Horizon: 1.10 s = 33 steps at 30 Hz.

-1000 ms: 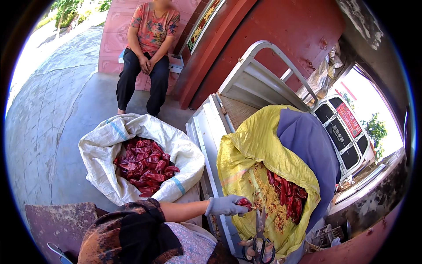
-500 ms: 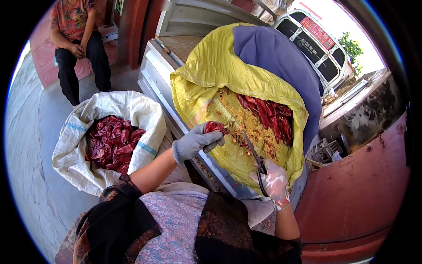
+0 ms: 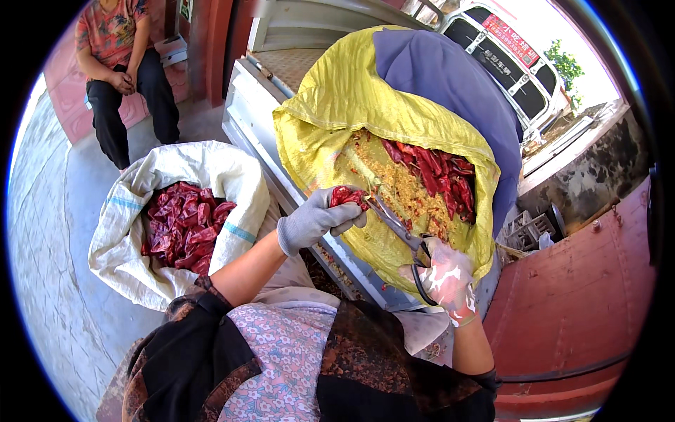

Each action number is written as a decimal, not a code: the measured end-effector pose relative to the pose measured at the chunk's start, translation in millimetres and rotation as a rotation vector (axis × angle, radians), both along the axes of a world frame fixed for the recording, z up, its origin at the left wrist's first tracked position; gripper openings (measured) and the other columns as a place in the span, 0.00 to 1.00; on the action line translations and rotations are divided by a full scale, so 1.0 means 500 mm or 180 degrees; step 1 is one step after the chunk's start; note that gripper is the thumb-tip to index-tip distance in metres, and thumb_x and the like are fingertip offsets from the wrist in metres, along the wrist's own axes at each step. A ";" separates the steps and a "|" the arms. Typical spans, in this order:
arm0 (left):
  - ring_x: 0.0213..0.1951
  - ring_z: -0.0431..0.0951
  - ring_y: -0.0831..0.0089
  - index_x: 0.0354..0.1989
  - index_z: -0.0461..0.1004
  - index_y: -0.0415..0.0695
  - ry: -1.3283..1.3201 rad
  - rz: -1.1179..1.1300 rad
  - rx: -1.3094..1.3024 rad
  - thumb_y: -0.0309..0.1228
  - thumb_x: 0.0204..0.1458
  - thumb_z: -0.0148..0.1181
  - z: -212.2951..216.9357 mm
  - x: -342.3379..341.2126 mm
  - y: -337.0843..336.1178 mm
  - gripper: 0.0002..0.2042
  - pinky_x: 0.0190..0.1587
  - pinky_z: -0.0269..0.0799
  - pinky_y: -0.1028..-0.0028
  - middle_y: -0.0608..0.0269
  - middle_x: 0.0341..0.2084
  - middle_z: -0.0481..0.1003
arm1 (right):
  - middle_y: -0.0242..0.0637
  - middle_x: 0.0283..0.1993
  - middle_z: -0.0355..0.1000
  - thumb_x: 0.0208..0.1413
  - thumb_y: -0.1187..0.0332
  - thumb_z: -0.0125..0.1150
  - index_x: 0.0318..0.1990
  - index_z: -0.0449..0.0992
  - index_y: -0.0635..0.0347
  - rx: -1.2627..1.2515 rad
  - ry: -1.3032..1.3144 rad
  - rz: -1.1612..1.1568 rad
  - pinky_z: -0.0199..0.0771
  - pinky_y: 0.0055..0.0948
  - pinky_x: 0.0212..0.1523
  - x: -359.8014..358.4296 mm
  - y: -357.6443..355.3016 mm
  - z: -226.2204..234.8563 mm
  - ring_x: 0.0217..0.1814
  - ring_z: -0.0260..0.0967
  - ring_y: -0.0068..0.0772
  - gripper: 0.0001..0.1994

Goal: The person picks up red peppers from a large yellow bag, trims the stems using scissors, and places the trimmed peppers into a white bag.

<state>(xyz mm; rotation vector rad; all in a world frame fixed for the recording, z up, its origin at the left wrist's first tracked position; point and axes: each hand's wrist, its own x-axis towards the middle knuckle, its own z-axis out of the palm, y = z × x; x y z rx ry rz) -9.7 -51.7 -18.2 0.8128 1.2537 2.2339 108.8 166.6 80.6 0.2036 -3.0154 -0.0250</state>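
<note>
My left hand (image 3: 318, 219), in a grey glove, is closed around a dried red chili pepper (image 3: 348, 197), whose stem end points right. In a thin white-patterned glove, my right hand (image 3: 444, 276) grips black-handled scissors (image 3: 402, 231). The scissor blades reach up and left to the stem end of that pepper; whether they touch it I cannot tell. Beneath both hands lies a yellow woven sack (image 3: 309, 144), opened wide, with yellow seeds and scraps (image 3: 394, 184) and several whole red peppers (image 3: 437, 169) on it. At my left a white woven sack (image 3: 242, 184) holds many red peppers (image 3: 184, 228).
The yellow sack rests at a metal truck bed (image 3: 242, 105), beside a purple-blue cloth (image 3: 439, 77). A person (image 3: 116, 60) sits at the far left, hands together. A red metal panel (image 3: 562, 302) stands on the right. Beyond, a white vehicle (image 3: 506, 63) is parked.
The scissors have moved up and left, so their blades now meet the area of the pepper's stem end. The left hand still holds the pepper, shifted slightly right in view.
</note>
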 end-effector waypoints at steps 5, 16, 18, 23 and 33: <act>0.18 0.59 0.87 0.48 0.68 0.39 -0.0318 -0.0216 0.0537 0.38 0.57 0.50 -0.009 -0.002 0.006 0.17 0.19 0.52 0.86 0.67 0.25 0.70 | 0.43 0.30 0.72 0.34 0.45 0.67 0.37 0.73 0.61 -0.0030 -0.0075 -0.0003 0.70 0.38 0.32 0.002 -0.003 -0.001 0.33 0.71 0.47 0.29; 0.17 0.58 0.85 0.51 0.65 0.37 -0.0588 -0.0542 0.0758 0.39 0.57 0.50 -0.004 0.006 0.002 0.19 0.19 0.52 0.84 0.68 0.21 0.66 | 0.45 0.26 0.72 0.34 0.46 0.68 0.34 0.72 0.60 -0.0077 -0.0057 -0.0322 0.70 0.38 0.29 0.019 0.023 -0.005 0.30 0.71 0.48 0.27; 0.17 0.58 0.85 0.51 0.64 0.37 -0.0543 -0.0663 0.0820 0.39 0.57 0.50 -0.009 0.005 0.011 0.20 0.19 0.52 0.84 0.67 0.21 0.67 | 0.46 0.25 0.71 0.34 0.46 0.68 0.33 0.72 0.61 -0.0122 0.0035 -0.0083 0.69 0.38 0.29 0.015 0.027 -0.019 0.30 0.71 0.49 0.27; 0.17 0.61 0.86 0.53 0.63 0.36 -0.0668 -0.0626 0.0676 0.39 0.56 0.51 -0.011 -0.003 0.011 0.21 0.19 0.54 0.85 0.66 0.22 0.69 | 0.48 0.23 0.68 0.35 0.45 0.67 0.30 0.70 0.61 -0.0155 -0.0107 -0.0053 0.67 0.39 0.28 0.016 0.023 -0.024 0.28 0.69 0.50 0.27; 0.16 0.60 0.87 0.40 0.70 0.37 -0.0588 -0.0562 0.0431 0.38 0.56 0.51 -0.019 -0.001 0.011 0.15 0.18 0.53 0.85 0.67 0.21 0.70 | 0.44 0.24 0.70 0.35 0.48 0.69 0.32 0.72 0.61 -0.0296 -0.0142 -0.0185 0.68 0.36 0.28 0.020 0.018 -0.011 0.28 0.70 0.48 0.25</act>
